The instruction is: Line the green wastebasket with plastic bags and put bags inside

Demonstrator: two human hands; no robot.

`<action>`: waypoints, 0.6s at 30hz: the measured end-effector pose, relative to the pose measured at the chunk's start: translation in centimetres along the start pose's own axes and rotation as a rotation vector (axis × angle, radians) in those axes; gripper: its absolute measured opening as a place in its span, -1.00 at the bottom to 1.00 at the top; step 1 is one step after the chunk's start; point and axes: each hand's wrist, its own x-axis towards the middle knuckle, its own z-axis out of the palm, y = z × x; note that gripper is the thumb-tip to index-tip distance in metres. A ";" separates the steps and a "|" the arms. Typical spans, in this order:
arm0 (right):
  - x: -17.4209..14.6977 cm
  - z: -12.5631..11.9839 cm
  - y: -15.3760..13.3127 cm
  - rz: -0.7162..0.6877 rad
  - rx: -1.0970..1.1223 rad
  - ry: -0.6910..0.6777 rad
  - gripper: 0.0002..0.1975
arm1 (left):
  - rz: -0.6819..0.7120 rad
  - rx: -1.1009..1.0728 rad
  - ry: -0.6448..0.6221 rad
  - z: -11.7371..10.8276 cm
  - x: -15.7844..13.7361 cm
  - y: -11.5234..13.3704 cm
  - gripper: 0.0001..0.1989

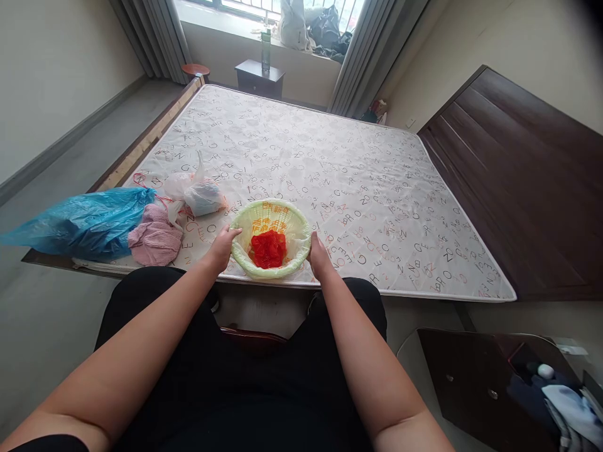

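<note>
Left hand (221,248) and right hand (319,255) clamp opposite sides of a round basket (271,272) lined with pale yellow-green plastic, crumpled red material (268,250) inside, on or just above the near edge of a white, letter-printed mattress (301,154). The basket looks light, its liner slippery; the rim seems the surest hold. Beyond hang grey fabric curtains (372,53) beside a bright, barred window (351,14).

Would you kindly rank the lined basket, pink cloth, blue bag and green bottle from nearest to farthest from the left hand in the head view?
1. Lined basket: held at its side by the left hand.
2. Pink cloth: to that hand's left, on the mattress.
3. Blue bag: farther left, past the cloth.
4. Green bottle: beyond the mattress, on the nightstand.
</note>
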 end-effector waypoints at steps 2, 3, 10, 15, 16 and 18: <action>0.0 0.0 -0.2 0.030 0.038 0.002 -0.32 | 0.010 0.020 -0.008 0.1 -0.1 0.1 -0.60; 0.0 -0.2 -0.3 0.043 0.040 0.010 -0.34 | 0.011 0.030 -0.010 0.2 -0.2 0.1 -0.60; 0.1 -2.6 -1.7 0.131 -0.127 0.071 -0.40 | -0.144 0.137 -0.026 -0.8 -1.2 0.3 -0.56; 2.6 -4.6 -3.2 0.115 -0.229 0.156 -0.55 | -0.148 0.277 0.114 -2.2 3.1 1.3 -0.57; 3.4 -4.8 -3.3 0.085 -0.249 0.171 -0.60 | -0.105 0.306 0.130 -2.2 4.4 1.5 -0.59; 5.0 -4.8 -3.4 0.045 -0.285 0.171 -0.68 | -0.059 0.351 0.108 -1.9 6.7 1.6 -0.67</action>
